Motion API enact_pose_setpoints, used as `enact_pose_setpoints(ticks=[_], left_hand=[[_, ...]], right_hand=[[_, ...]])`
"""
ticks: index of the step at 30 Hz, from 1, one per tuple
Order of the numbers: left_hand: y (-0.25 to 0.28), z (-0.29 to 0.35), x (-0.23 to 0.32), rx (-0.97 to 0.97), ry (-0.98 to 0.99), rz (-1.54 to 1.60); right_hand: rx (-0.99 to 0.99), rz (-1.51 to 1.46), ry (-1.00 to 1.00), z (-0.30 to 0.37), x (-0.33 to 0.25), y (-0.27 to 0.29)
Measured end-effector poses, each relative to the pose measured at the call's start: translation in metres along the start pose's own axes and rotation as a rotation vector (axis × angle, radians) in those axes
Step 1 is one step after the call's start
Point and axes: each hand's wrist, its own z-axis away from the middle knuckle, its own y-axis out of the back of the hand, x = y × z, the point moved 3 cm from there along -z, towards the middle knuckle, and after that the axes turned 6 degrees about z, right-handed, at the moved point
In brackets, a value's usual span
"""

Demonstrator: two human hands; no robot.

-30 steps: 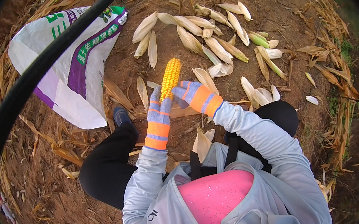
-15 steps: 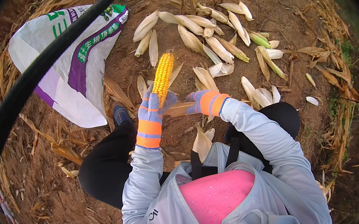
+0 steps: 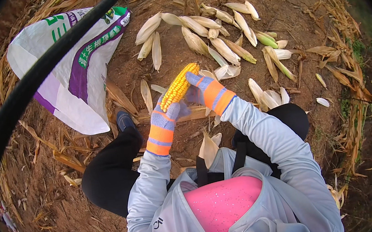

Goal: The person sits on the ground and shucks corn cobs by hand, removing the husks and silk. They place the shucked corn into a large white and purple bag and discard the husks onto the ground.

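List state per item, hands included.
Corn cob: husked, held tilted
Left hand: gripping its lower end
Right hand: touching its upper end, grip unclear
Striped gloves: worn
Unhusked corn ears: wrapped, lying loosely clustered
Printed sack: spread out, rumpled
Dry husk leaf: detached
Dark shoe: worn

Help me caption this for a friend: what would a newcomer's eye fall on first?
Probably the bright yellow corn cob near the centre, held by the gloved left hand and right hand. Next, the pink top at the bottom and the white-and-purple sack at upper left.
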Motion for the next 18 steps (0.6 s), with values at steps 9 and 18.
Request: enact_pose_setpoints(ticks=[9,18], left_hand=[[-0.004,0.008,0.005,0.249,0.165,-0.336],[-0.001,0.009,-0.003,0.239,0.151,-0.171]], right_hand=[[0.136,0.053,-0.005,0.001,0.001,0.006],[0.065,0.05,0.061,0.006,-0.003,-0.004]])
